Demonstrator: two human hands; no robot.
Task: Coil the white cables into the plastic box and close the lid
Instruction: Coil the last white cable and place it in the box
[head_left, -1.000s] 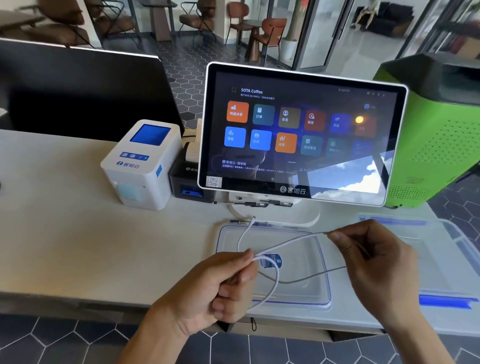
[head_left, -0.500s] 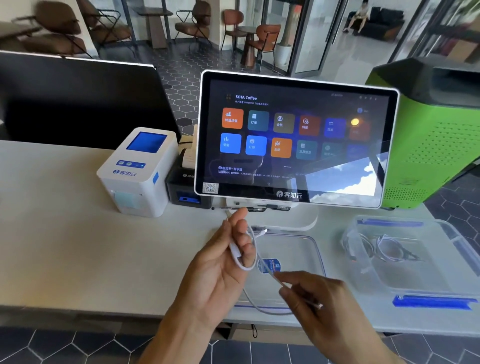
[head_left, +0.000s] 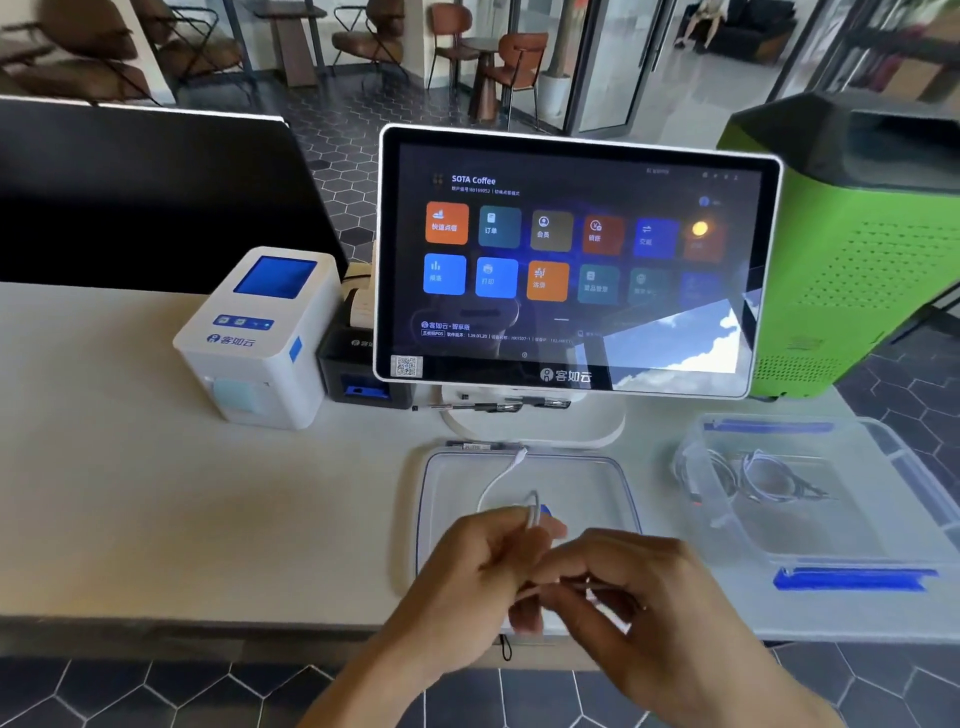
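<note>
The white cable (head_left: 498, 480) is held in both hands above the clear lid (head_left: 602, 483), which lies flat on the counter (head_left: 156, 509) near its front edge, roughly midway along it. A small loop of the cable stands up from the left hand (head_left: 483, 566), whose fingers are curled together and pinched on it. From that loop one strand arcs away toward the back of the lid, and its plug end rests at the lid's far rim. The right hand (head_left: 644, 608) sits just beside the left, touching or nearly touching it, with its thumb and fingertips closed on a lower stretch of the cable; motion blur hides exactly how the strand runs between the two hands.

The plastic box (head_left: 883, 530) stands open to the right of the lid, close to the counter's right end, apart from the lid. It has blue clips on its near and far sides. Inside it, toward the left wall, lie other coiled cables (head_left: 753, 478).

Behind the lid, a touchscreen terminal (head_left: 576, 265) on a white stand faces the person, its screen lit with coloured tiles. To its left stand a small black printer (head_left: 358, 364) and, beside that, a white label printer (head_left: 260, 338) with a blue panel on top. A dark screen back (head_left: 145, 197) rises along the counter's far left edge. A green and black machine (head_left: 857, 249) stands beyond the counter's right rear corner. Chairs and tables fill the room beyond.
</note>
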